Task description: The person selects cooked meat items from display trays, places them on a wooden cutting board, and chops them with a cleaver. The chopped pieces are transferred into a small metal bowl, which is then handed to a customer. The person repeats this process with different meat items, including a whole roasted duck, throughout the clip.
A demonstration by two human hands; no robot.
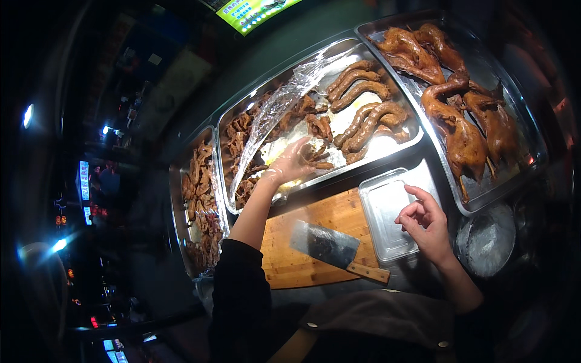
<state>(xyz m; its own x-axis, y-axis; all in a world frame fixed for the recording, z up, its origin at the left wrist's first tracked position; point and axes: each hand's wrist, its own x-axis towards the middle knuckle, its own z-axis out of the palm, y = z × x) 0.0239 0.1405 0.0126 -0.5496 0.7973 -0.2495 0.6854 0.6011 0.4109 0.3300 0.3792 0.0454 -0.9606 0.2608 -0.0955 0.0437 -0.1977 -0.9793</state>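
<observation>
My left hand (290,163), in a thin clear plastic glove, reaches over the front rim of the middle metal tray (354,169). Its thumb and fingers are apart beside small browned meat pieces (320,156); whether they touch is hard to see. Bare and holding nothing, my right hand (424,222) hovers over the right side of a clear plastic container (388,218), fingers loosely bent. The container partly overlaps a wooden cutting board (281,267). On the board lies a cleaver (327,240), its wooden handle pointing toward my right side.
Clear plastic film (277,118) partly covers meat in the middle tray, beside thick sausages (361,97). Whole roasted ducks (458,131) fill the right tray (504,199). More meat pieces (202,181) lie in the left tray. A round container (488,238) stands at right.
</observation>
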